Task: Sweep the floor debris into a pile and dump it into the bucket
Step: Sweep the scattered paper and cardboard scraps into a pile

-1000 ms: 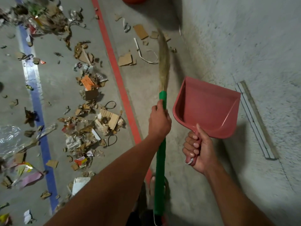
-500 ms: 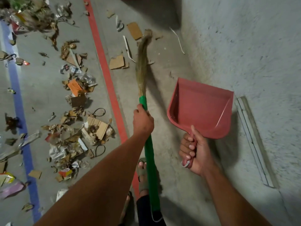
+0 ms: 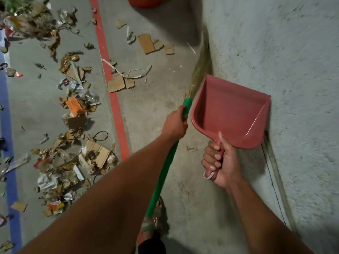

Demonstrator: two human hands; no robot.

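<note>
My left hand [image 3: 175, 123] grips the green handle of a broom [image 3: 163, 173]. Its straw bristles [image 3: 200, 63] reach forward along the foot of the wall, blurred. My right hand [image 3: 219, 162] holds the handle of a pink dustpan [image 3: 233, 114], raised with its open mouth facing the wall on the right. Cardboard scraps [image 3: 146, 43] and paper strips [image 3: 135, 72] lie on the concrete ahead. A long band of mixed debris [image 3: 73, 143] lies left of the red line. The rim of an orange bucket [image 3: 145, 1] shows at the top edge.
A grey rough wall [image 3: 284, 61] fills the right side. A red floor stripe [image 3: 113, 99] runs diagonally and a blue stripe [image 3: 9, 162] runs down the left. A metal strip [image 3: 275, 171] lies along the wall base. My sandalled foot [image 3: 156, 220] stands beside the broom handle.
The broom bristles have swung from the left, near the cardboard scraps, to the right against the wall base. The dustpan stays raised in my right hand. The view has shifted, bringing the bucket rim in.
</note>
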